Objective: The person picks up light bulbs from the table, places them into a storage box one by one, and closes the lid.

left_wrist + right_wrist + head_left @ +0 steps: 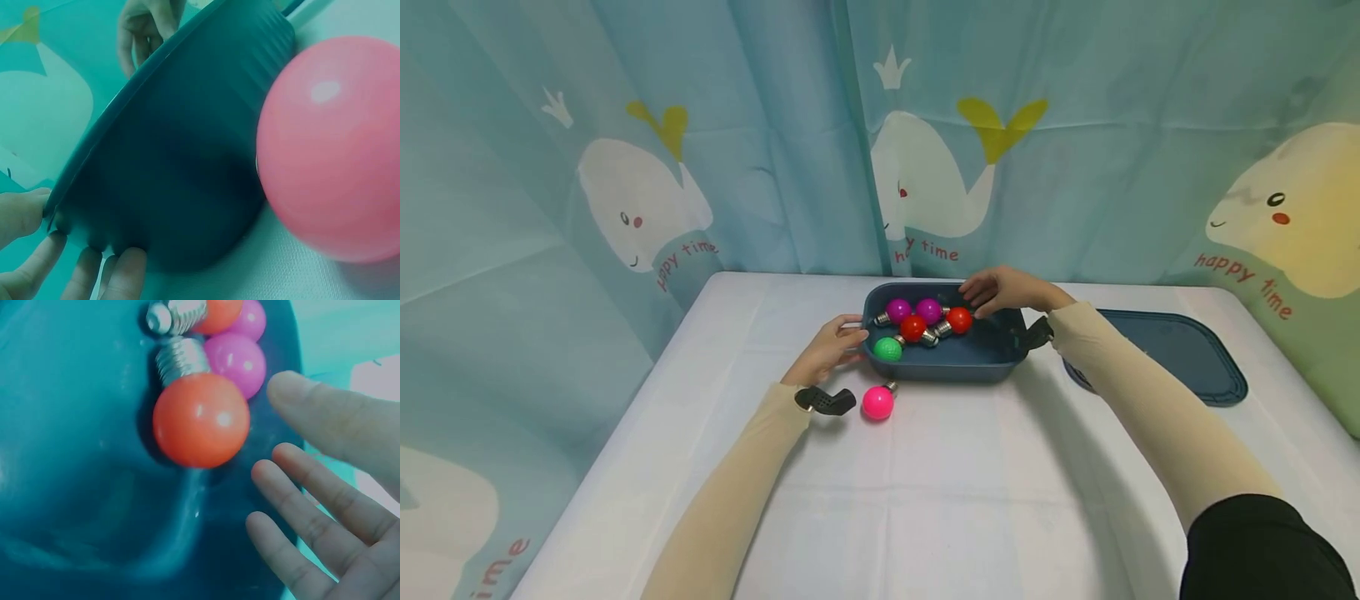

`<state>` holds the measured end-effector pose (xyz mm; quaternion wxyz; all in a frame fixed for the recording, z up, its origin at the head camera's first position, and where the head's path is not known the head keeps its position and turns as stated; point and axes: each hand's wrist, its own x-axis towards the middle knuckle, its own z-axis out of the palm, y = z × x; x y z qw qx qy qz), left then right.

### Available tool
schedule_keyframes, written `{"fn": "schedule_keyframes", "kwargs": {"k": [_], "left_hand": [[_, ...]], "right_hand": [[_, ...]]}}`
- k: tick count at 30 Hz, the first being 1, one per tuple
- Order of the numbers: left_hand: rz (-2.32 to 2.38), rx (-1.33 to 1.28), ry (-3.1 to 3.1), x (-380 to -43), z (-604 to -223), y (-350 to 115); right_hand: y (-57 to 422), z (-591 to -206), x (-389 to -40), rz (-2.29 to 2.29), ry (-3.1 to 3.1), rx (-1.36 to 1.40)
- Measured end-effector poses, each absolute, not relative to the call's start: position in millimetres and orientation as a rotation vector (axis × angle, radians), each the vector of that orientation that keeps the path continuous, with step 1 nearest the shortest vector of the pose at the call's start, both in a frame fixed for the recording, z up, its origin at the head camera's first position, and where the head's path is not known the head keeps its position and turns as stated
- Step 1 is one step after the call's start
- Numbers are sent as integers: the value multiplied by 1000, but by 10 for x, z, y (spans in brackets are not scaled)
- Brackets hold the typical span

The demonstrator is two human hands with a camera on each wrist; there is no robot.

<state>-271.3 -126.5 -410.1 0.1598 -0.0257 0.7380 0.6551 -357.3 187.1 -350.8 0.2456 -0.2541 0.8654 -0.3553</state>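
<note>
A dark blue plastic box [940,372] stands at the far side of the table with several coloured light bulbs inside. In it are two purple bulbs [898,312], two red bulbs [959,319] and a textured green bulb [888,349]. My left hand [829,348] holds the box's left end, thumb at the rim and fingertips against the outer wall [169,144]. Over the back right of the box, my right hand [1009,290] has its fingers spread and holds nothing, close to one red bulb [201,420]. A pink bulb [877,403] lies on the table just in front of the box.
To the right, partly behind my right sleeve, a dark blue lid [1180,354] lies flat on the white-covered table [955,483]. A blue curtain [790,150] printed with whales hangs along the table's back edge and left side.
</note>
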Motion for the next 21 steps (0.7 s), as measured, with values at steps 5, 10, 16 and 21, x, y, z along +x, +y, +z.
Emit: {"fn": "schedule_keyframes", "kwargs": {"k": [5,10,16,21], "left_hand": [[1890,-59,2087,-2717,-4110,-1266],[1892,-57,2077,-2720,-4119,-1272],[1890,-57,2071,-2717,-4100,-1270],[1885,-67,2076,-2707,-4079,-1261]], "right_hand": [[1880,-3425,-3489,-978,2360,-741],[1865,-3341,-3394,-982,2348,-770],[1813,-3204,-3233,-1002,2338,-950],[1717,-3102,-3088,-960,2362,-997]]}}
